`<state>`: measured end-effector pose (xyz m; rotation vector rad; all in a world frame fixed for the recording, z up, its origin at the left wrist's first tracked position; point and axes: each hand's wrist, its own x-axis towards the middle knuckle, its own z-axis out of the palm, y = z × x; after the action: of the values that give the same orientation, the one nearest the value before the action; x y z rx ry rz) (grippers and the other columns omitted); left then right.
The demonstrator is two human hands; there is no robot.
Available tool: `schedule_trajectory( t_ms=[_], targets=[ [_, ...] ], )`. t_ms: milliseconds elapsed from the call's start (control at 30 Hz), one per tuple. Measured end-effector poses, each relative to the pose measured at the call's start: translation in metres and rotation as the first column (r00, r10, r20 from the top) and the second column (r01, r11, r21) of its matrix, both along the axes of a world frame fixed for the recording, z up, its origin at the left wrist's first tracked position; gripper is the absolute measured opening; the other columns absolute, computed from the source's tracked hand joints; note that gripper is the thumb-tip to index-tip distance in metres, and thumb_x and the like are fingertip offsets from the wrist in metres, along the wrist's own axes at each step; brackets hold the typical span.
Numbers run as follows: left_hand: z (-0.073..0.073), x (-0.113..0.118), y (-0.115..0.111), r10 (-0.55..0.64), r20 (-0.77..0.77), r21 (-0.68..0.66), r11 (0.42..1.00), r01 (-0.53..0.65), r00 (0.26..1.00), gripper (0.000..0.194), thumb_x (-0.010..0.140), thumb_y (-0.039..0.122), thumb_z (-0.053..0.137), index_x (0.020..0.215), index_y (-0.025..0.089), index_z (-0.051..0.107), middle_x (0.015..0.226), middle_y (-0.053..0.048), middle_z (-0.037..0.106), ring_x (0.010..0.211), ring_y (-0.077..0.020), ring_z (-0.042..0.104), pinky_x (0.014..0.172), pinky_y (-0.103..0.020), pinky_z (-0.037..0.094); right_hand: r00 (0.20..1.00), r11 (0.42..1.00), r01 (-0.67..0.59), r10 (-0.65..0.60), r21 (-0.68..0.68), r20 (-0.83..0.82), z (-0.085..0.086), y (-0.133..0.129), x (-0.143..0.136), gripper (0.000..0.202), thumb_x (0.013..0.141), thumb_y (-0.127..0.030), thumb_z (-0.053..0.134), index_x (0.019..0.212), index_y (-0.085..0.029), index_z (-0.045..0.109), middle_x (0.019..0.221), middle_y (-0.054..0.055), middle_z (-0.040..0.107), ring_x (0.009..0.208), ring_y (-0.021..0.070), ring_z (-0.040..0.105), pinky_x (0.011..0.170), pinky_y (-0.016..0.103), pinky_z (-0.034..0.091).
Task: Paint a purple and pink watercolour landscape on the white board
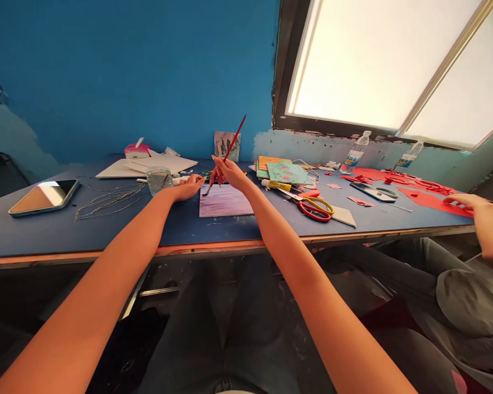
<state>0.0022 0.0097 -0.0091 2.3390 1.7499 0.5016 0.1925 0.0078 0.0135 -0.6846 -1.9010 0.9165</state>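
"Canvas (225, 205) first: where does it lie?"

"Flat on the surface (107, 235), near the front edge and between the two arms. I'd guess that spot lets both hands reach it easily. It's streaked purple, and the right arm (267, 216) hides its right upper corner."

"And the hands?"

"The right hand (230, 172) pinches the brush (236, 135) partway along its handle, fingers close together, bristles down at the canvas's upper left. The slant probably keeps the tip in view. The left hand (189, 187) lies by the upper left corner, perhaps to steady it, but I can't tell if those fingers touch or grip anything."

"What's in the way?"

"Mainly the cup (158, 180), just beside the left wrist; it limits room there, though it's handy for the brush. Right of the canvas are a yellow tube (278, 185), scissors (318, 208) and stacked cards (290, 172)."

"Further out?"

"A phone (45, 197) and threads (110, 202) at left; at far right, another person's hand (470, 201) over red paper (423, 198)."
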Motion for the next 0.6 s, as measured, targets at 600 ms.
schedule_trajectory(
  t_ms=[600],
  targets=[
    [-0.0019,-0.0003,0.005,0.046,0.071,-0.066,0.997,-0.041,0.996,0.059,0.102,0.053,0.055,0.15,0.019,0.046,0.148,-0.016,0.052,0.136,-0.0343,0.052,0.114,-0.061,0.042,0.976,0.982,0.177,-0.183,0.062,0.117,0.0041,-0.0016,0.0063,0.04,0.108,-0.042,0.031,0.073,-0.025,0.035,0.051,-0.004,0.06,0.04,0.0118,0.057,0.045,0.023,0.048]
  ],
)
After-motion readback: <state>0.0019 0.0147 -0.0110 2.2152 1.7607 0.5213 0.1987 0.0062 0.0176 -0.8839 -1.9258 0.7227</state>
